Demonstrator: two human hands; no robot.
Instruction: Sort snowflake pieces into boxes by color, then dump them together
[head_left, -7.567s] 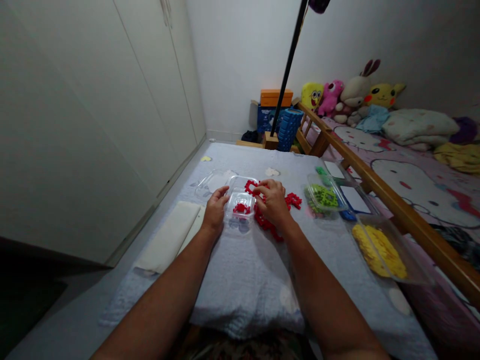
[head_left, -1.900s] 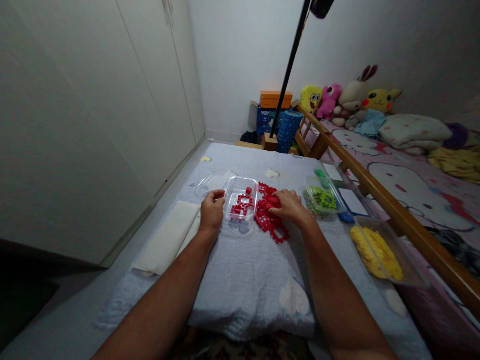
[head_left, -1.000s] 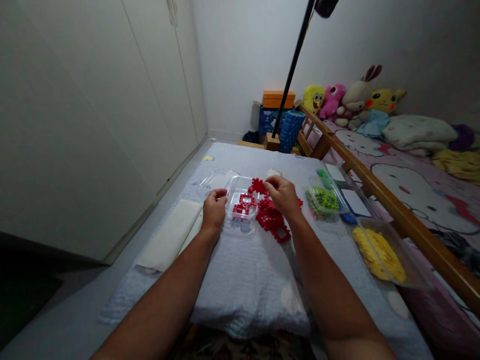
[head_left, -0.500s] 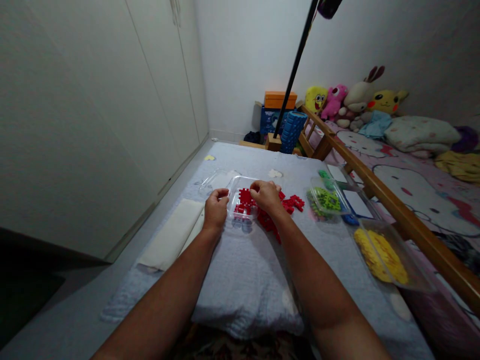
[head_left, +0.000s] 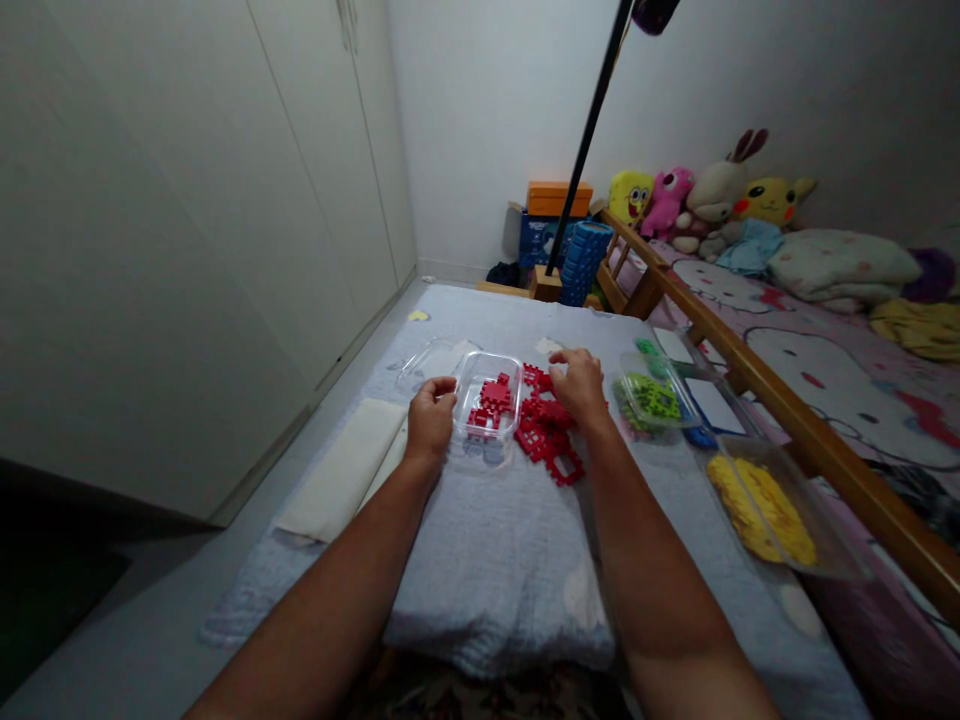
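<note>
Left hand [head_left: 430, 420] closes its grip on the clear container [head_left: 489, 356] at 9 o'clock, steadying it, while right hand [head_left: 579, 385] covers red pieces [head_left: 549, 442] at 3 o'clock, grip unreadable.

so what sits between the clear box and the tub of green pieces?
Between clear box and green tub, head view: loose red pieces on the blanket, right hand over their far edge.
</note>
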